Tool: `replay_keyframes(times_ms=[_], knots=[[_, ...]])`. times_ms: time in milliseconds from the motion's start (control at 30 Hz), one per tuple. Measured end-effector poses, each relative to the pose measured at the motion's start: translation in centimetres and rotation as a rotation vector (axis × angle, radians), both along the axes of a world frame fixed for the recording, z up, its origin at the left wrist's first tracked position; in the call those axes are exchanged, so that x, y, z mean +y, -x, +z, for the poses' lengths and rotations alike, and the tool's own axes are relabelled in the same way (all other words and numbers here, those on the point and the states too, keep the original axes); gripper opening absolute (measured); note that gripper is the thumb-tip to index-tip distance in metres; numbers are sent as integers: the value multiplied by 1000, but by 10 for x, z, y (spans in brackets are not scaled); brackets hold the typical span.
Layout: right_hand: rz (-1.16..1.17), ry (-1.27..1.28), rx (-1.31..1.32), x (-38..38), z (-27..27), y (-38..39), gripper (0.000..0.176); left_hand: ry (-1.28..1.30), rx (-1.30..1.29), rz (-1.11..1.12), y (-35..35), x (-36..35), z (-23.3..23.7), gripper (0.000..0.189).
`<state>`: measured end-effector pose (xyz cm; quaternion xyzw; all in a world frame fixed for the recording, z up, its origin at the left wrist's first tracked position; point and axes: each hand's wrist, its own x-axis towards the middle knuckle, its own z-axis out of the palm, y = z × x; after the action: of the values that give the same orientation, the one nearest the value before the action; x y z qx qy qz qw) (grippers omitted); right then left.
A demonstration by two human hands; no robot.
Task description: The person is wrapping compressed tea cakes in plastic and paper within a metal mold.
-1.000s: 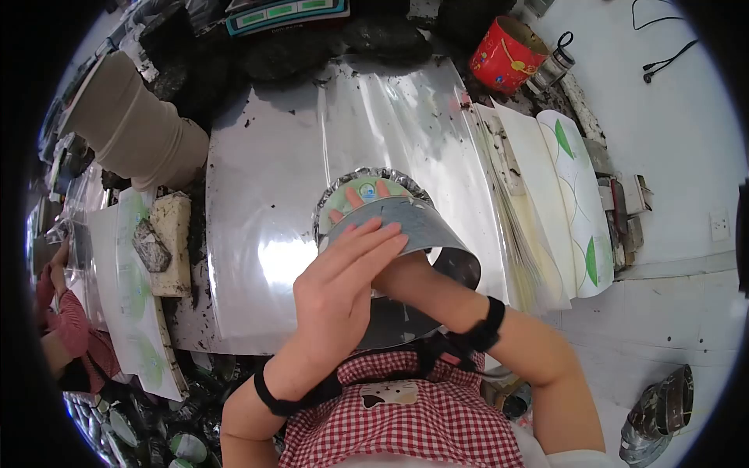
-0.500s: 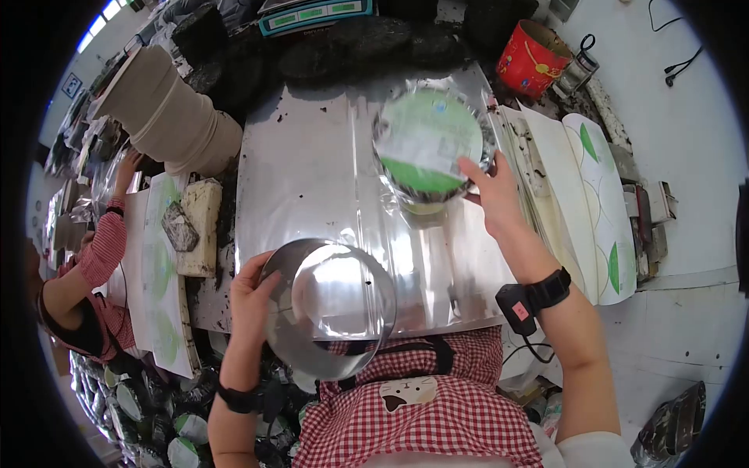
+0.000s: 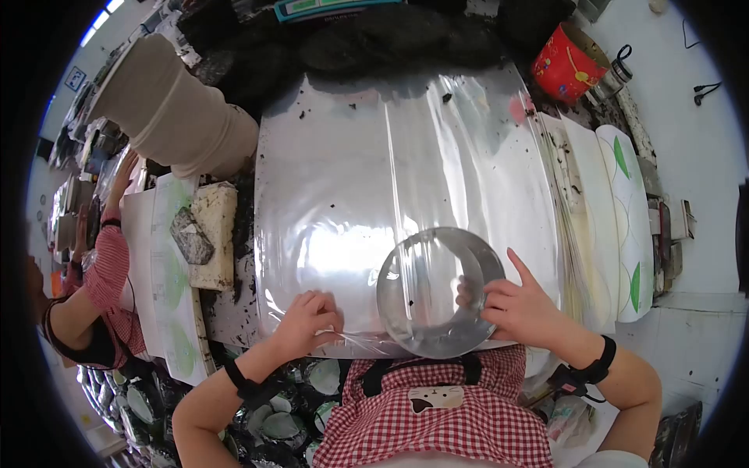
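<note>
A wide, shiny metal ring [image 3: 392, 308] lies on the clear plastic sheets [image 3: 328, 156] near the front edge of the work surface. My right hand [image 3: 524, 310] grips the ring's right wall, its index finger stretched out and the other fingers bent against the rim. At the front edge, left of the ring, my left hand [image 3: 308, 321] has its fingers pinched on the top plastic sheet, which creases from the fingertips toward the ring.
Paper sheets with green prints [image 3: 624, 226] lie to the right, behind them a red bucket [image 3: 563, 69]. On the left are a dark stone-like block [image 3: 191, 235] on a pale slab [image 3: 214, 269], a tall cloth-wrapped roll [image 3: 168, 109] and another person's arm [image 3: 113, 249]. Dark round cakes [image 3: 367, 43] line the back.
The metal ring has gone from my left hand to my right and moved rightward. The round green-labelled packet has left my right hand and is out of sight. My left hand now pinches the plastic.
</note>
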<state>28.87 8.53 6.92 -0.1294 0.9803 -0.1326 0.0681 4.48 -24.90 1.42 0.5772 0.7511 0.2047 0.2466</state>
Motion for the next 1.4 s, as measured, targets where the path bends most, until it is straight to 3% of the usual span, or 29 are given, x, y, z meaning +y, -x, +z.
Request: replay_keyframes(times_ms=[67,200,267,300,367,500,600,667,700,767,833,867,967,1033,1100,1167,1233,1333,1400], knots=[[-55,10,-39,-2,0,3,30,-44,-168,-167,16,3,-10,12],[-193,39,-68,4,-4,11,35,35,-286,-207,35,19,9,14],[-312,95,-105,8,-6,8,36,270,-319,127,48,32,37,19],[-309,91,-105,12,-6,6,36,265,-321,129,48,28,38,19],[-418,98,-62,14,-8,2,34,-5,87,-295,30,1,40,24],[-413,93,-36,17,-7,12,35,104,-149,-125,21,-17,-3,24],[-378,36,-6,9,1,7,35,-17,-224,-130,27,-22,-15,18],[-446,312,70,3,13,10,34,-20,-143,-173,30,-14,-11,15],[-437,315,76,-6,26,12,34,-8,-83,-217,29,-10,-8,12],[-208,427,171,-36,51,17,31,180,141,-116,32,21,11,9],[-82,418,186,-67,49,17,29,134,87,135,65,64,60,9],[38,405,201,-78,45,16,29,-45,130,129,81,78,88,9],[4,340,119,-90,9,8,29,-386,121,118,84,93,180,10],[-182,168,246,-77,-8,36,30,-379,209,-51,60,86,218,8],[-359,147,38,-34,-20,85,34,-277,95,-169,33,79,212,7],[-367,-86,372,-27,-22,85,51,-141,118,-320,18,66,184,4],[-88,195,96,-46,-8,31,63,69,169,-414,10,46,140,6],[-123,194,79,-51,7,-7,63,87,194,-428,14,24,59,8],[-150,210,64,-47,10,-21,62,83,167,-369,21,20,20,22]])
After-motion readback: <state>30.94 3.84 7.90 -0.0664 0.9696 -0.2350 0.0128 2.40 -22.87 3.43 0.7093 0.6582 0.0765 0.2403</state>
